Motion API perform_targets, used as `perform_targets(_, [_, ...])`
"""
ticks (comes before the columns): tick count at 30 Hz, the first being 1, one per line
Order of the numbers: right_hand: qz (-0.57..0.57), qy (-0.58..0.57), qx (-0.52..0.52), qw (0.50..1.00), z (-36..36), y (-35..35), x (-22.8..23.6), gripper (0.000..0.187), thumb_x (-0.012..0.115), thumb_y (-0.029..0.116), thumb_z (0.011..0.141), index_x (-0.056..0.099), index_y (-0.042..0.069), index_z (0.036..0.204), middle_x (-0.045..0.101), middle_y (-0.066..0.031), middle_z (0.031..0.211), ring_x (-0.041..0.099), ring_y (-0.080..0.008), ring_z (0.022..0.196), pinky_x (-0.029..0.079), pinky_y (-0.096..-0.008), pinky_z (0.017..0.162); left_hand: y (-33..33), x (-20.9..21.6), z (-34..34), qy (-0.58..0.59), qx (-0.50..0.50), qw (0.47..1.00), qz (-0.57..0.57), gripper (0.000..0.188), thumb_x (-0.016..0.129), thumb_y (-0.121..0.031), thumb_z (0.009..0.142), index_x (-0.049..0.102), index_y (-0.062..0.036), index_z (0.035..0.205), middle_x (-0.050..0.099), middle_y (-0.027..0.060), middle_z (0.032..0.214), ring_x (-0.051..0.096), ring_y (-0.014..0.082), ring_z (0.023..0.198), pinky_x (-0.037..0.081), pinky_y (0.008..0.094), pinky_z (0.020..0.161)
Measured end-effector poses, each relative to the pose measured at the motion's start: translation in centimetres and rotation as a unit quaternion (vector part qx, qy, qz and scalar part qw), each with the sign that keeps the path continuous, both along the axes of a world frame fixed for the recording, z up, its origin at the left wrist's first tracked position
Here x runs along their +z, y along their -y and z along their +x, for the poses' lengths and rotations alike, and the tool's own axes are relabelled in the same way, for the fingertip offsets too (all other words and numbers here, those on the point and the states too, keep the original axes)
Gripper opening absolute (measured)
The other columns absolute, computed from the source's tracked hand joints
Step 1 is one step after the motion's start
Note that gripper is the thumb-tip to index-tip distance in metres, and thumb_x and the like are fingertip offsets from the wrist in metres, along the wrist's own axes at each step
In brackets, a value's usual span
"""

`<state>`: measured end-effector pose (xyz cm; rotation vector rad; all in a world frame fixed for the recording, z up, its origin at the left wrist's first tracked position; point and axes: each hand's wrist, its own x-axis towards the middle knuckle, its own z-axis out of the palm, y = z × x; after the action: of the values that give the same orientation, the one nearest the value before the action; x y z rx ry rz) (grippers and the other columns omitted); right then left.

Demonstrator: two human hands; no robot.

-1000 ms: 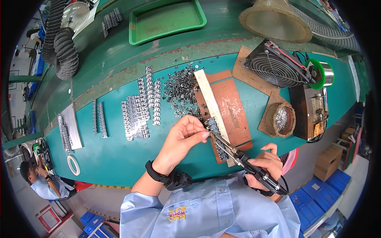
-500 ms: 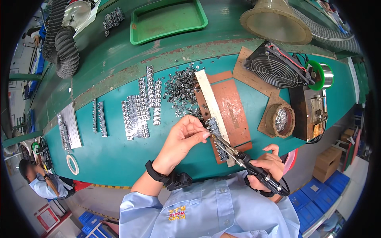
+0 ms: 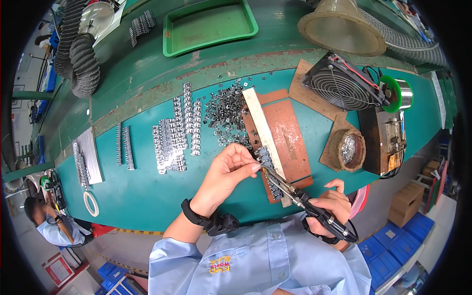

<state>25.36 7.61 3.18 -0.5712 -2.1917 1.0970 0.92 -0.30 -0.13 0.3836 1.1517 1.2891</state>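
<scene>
The left hand (image 3: 223,169): thumb and forefinger together; what they pinch cannot be told. Just right of their tips: a narrow strip of dark-grey, blocky parts (image 3: 264,156), crossed by the metal shaft of a black-handled soldering iron (image 3: 322,217). Farther right: the right hand (image 3: 335,204), fingers clamped on the handle. Soldering appears in hand; the next move seemingly calls for a steady tip.

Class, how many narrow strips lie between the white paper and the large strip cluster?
2: the left strip, nearer the white paper, and the right strip, beside it; none seem hidden there.
</scene>
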Motion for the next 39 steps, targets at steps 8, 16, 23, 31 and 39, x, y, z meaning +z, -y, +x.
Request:
perform_targets(8, [-0.022, -0.084, -0.086, 0.992, 1.2, 0.8, -2.1, 0.036, 0.071, 0.02, 0.071, 0.054, 0.005, 0.099, 0.06, -0.005, 0.073, 0.055, -0.0175, 0.063, 0.037, -0.0401, 0.079, 0.1, -0.1, 0.1, -0.005, 0.003, 1.0, 0.006, 0.014, 0.062, -0.001, 0.081, 0.05, -0.0061, 0.086, 0.059, 0.0016, 0.081, 0.057, 0.0092, 0.075, 0.047, 0.0226, 0.07])
perform_targets(16, [0.005, -0.067, -0.131, 0.989, 0.5, 1.3, -4.6, 0.04, 0.073, 0.011, 0.068, 0.052, 0.004, 0.101, 0.058, -0.0068, 0.077, 0.053, -0.0201, 0.065, 0.038, -0.0398, 0.075, 0.5, 1.5, -1.5, -0.417, -0.004, 0.909, 0.02, 0.01, 0.065, -0.003, 0.078, 0.058, -0.0044, 0.085, 0.058, 0.0011, 0.077, 0.053, 0.0089, 0.066, 0.042, 0.0223, 0.062])
perform_targets(23, [0.014, -0.063, -0.134, 0.989, 0.3, 1.3, -4.8, 0.04, 0.073, 0.006, 0.067, 0.052, 0.003, 0.101, 0.057, -0.0077, 0.077, 0.052, -0.021, 0.064, 0.039, -0.037, 0.072, 0.6, 1.3, -1.3, -0.616, -0.085, 0.777, 0.102, 0.012, 0.067, -0.003, 0.071, 0.064, -0.0058, 0.083, 0.055, 0.0036, 0.074, 0.05, 0.0167, 0.059, 0.039, 0.028, 0.066])
perform_targets(31, [0.031, -0.067, -0.13, 0.989, 0.0, 0.9, -4.5, 0.039, 0.073, 0.005, 0.067, 0.053, 0.002, 0.1, 0.058, -0.007, 0.074, 0.052, -0.0209, 0.062, 0.04, -0.0367, 0.069, 0.3, 1.7, -0.7, -0.617, -0.097, 0.774, 0.105, 0.012, 0.066, -0.001, 0.072, 0.06, -0.0029, 0.082, 0.059, 0.0044, 0.08, 0.053, 0.0161, 0.065, 0.04, 0.0274, 0.068])
perform_targets(39, [0.034, -0.067, -0.126, 0.989, 0.0, 0.8, -4.3, 0.04, 0.073, 0.004, 0.067, 0.053, 0.003, 0.101, 0.058, -0.0068, 0.071, 0.052, -0.0205, 0.061, 0.04, -0.0348, 0.068, 0.9, 1.8, -0.9, -0.3, -0.122, 0.946, 0.031, 0.008, 0.063, 0.002, 0.079, 0.057, -0.0003, 0.083, 0.063, 0.0046, 0.085, 0.058, 0.0095, 0.075, 0.046, 0.0224, 0.069])
